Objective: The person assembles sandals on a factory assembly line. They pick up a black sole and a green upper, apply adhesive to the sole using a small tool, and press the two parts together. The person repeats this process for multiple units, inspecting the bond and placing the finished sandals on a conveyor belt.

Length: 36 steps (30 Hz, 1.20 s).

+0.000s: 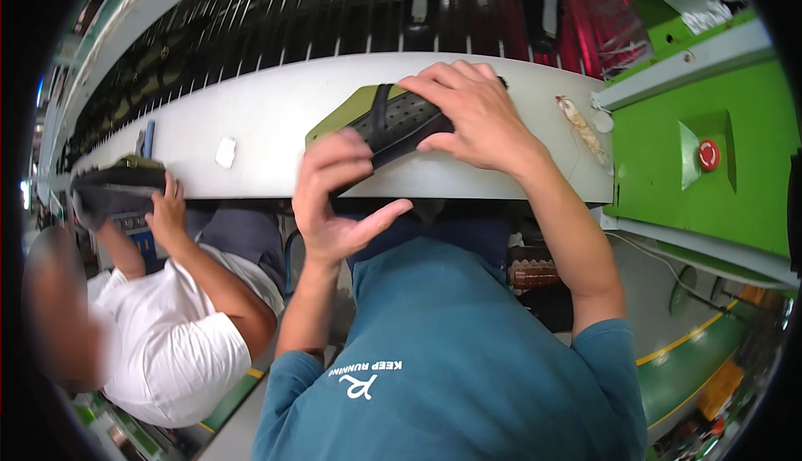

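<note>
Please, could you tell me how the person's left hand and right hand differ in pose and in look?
The left hand has its thumb spread away from the black-and-green shoe piece; the right hand straddles the piece's right end with fingers and thumb.
The left hand's fingers are blurred; the right hand looks sharper.
Both are bare and at the same piece.

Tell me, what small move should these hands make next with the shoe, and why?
Perhaps bring the left hand in so its thumb meets the near side of the black-and-olive shoe: that thumb is spread clear of it, while the right hand holds the shoe's right end.
</note>
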Each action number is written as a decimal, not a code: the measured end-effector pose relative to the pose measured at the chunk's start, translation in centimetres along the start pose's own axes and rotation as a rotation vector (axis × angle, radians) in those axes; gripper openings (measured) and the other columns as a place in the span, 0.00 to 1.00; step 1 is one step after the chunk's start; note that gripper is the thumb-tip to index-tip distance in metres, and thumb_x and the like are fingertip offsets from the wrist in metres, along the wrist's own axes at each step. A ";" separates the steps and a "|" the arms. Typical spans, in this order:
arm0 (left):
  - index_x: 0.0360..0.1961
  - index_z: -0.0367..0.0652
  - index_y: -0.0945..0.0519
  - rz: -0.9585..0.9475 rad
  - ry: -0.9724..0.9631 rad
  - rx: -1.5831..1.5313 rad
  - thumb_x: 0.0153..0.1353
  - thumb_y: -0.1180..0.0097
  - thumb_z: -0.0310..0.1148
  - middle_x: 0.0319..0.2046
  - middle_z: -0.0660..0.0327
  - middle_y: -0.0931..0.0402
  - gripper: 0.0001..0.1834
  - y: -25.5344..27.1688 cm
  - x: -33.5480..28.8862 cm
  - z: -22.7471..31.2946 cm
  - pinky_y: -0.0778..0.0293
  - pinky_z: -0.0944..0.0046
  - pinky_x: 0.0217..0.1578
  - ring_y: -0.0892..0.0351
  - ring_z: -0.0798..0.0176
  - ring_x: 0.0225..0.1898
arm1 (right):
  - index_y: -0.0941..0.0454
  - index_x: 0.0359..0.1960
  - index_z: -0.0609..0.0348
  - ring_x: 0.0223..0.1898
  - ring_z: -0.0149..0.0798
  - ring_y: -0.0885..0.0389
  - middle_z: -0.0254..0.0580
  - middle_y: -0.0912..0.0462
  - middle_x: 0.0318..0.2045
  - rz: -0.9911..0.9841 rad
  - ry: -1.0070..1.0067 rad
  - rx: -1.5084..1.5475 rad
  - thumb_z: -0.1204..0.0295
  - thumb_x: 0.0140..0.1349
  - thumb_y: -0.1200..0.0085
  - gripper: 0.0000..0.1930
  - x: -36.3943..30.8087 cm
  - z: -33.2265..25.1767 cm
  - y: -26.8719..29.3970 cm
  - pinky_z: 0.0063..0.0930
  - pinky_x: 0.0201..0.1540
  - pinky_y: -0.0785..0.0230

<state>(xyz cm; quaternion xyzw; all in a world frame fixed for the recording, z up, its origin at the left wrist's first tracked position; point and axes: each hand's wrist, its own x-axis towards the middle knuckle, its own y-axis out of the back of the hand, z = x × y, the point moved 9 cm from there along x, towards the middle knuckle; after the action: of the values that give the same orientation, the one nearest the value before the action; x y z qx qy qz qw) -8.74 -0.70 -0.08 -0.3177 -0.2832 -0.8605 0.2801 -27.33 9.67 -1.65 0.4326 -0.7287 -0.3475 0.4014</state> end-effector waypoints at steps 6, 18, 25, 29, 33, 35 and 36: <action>0.70 0.46 0.16 -0.178 0.280 0.161 0.35 0.08 0.55 0.75 0.45 0.29 0.58 2.8 -3.3 -7.5 0.24 0.43 0.71 0.24 0.40 0.73 | 0.21 0.70 0.52 0.63 0.49 0.21 0.40 0.18 0.59 0.052 0.100 -0.116 0.58 0.49 0.16 0.44 -0.6 -2.4 -0.1 0.54 0.73 0.40; 0.65 0.54 0.09 -0.091 0.229 0.056 0.34 0.12 0.64 0.71 0.47 0.28 0.53 3.1 -4.7 -8.6 0.17 0.48 0.63 0.16 0.45 0.64 | 0.22 0.69 0.57 0.64 0.52 0.25 0.47 0.22 0.61 0.157 0.031 -0.193 0.38 0.49 0.20 0.51 -0.3 -5.2 -1.9 0.64 0.74 0.46; 0.64 0.56 0.08 -0.104 0.228 0.086 0.33 0.13 0.66 0.70 0.47 0.27 0.53 3.2 -4.6 -8.5 0.15 0.47 0.63 0.16 0.43 0.64 | 0.22 0.69 0.56 0.65 0.52 0.25 0.47 0.22 0.62 0.145 -0.009 -0.165 0.38 0.48 0.19 0.51 -0.3 -5.0 -2.0 0.66 0.75 0.47; 0.64 0.57 0.08 -0.099 0.201 0.090 0.30 0.12 0.65 0.70 0.46 0.27 0.54 3.1 -4.6 -8.3 0.15 0.48 0.62 0.16 0.43 0.64 | 0.25 0.72 0.55 0.68 0.51 0.25 0.45 0.23 0.65 0.125 -0.072 -0.156 0.38 0.44 0.16 0.56 -0.4 -5.7 -1.9 0.67 0.78 0.52; 0.64 0.57 0.08 -0.110 0.205 0.072 0.29 0.10 0.62 0.70 0.46 0.27 0.53 3.1 -4.3 -8.3 0.16 0.48 0.63 0.17 0.43 0.65 | 0.27 0.73 0.54 0.70 0.51 0.26 0.44 0.23 0.66 0.110 -0.120 -0.189 0.38 0.41 0.14 0.59 -0.3 -5.5 -2.4 0.70 0.79 0.55; 0.63 0.56 0.08 -0.112 0.222 0.053 0.30 0.09 0.59 0.70 0.46 0.27 0.52 3.2 -4.2 -8.3 0.17 0.48 0.64 0.17 0.43 0.65 | 0.28 0.73 0.54 0.70 0.51 0.26 0.44 0.23 0.66 0.088 -0.136 -0.180 0.39 0.42 0.14 0.59 -0.2 -5.6 -2.4 0.70 0.80 0.56; 0.63 0.56 0.08 -0.113 0.231 0.043 0.31 0.09 0.57 0.70 0.46 0.27 0.51 3.2 -4.2 -8.3 0.17 0.48 0.64 0.17 0.43 0.65 | 0.28 0.73 0.54 0.70 0.51 0.26 0.45 0.23 0.67 0.077 -0.145 -0.178 0.40 0.42 0.14 0.58 -0.2 -5.7 -2.5 0.70 0.80 0.57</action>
<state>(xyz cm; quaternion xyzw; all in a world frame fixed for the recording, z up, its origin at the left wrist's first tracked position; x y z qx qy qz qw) -7.16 -7.15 -7.33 -0.1937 -0.2847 -0.8996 0.2684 -21.38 7.97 -1.33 0.3408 -0.7381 -0.4254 0.3977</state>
